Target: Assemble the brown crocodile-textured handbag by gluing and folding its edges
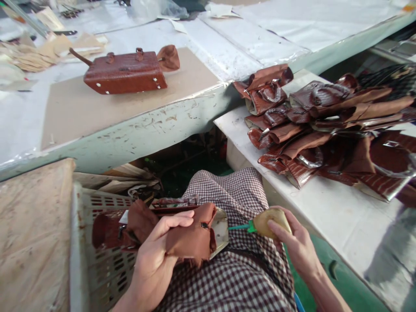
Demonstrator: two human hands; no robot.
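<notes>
My left hand [156, 255] is closed around a brown handbag piece [191, 234] over my lap, its cloth lining folded outward and its pale inner panel [221, 229] facing right. In my right hand [295, 238] is a yellowish glue bottle [271, 221] with a green cap and a thin teal nozzle [238, 226]. That nozzle points left, its tip at or very near the edge of the pale panel; whether they touch I cannot tell. More brown bag material [139, 223] lies behind my left hand, over the basket.
A white plastic basket [97, 199] stands at my left beside a worn board [35, 234]. Brown handbags [302, 125] are piled on a white side table [325, 208] at right. One finished-looking handbag [126, 71] rests on cardboard on the workbench [208, 52], near paper scraps [42, 54].
</notes>
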